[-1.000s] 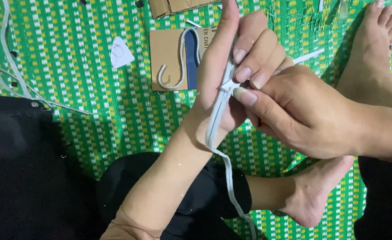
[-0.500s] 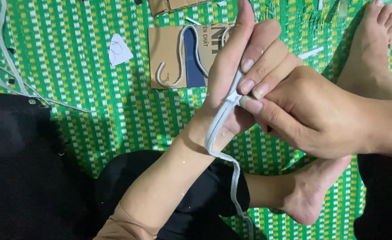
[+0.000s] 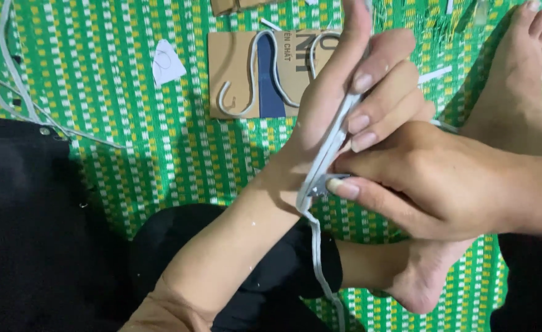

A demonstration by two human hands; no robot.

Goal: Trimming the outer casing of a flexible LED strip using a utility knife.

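My left hand (image 3: 351, 92) stands upright over my lap with a grey flat strap (image 3: 327, 154) wound lengthwise around its palm and fingers. My right hand (image 3: 431, 178) comes in from the right and pinches the strap near the left wrist between thumb and fingers. The strap's loose tail (image 3: 320, 264) hangs down past my forearm toward the bottom edge of the view. My left fingers curl over the wound strap.
A green woven mat (image 3: 160, 154) covers the floor. A brown cardboard piece (image 3: 240, 67) with pale strips on it lies behind my hands, and a white paper scrap (image 3: 166, 61) lies to its left. Thin white cords (image 3: 12, 92) trail at far left. My bare feet (image 3: 517, 80) rest at right.
My right hand has slid down along the strap from the left fingers to near the left wrist. My left hand has risen slightly toward the top of the view.
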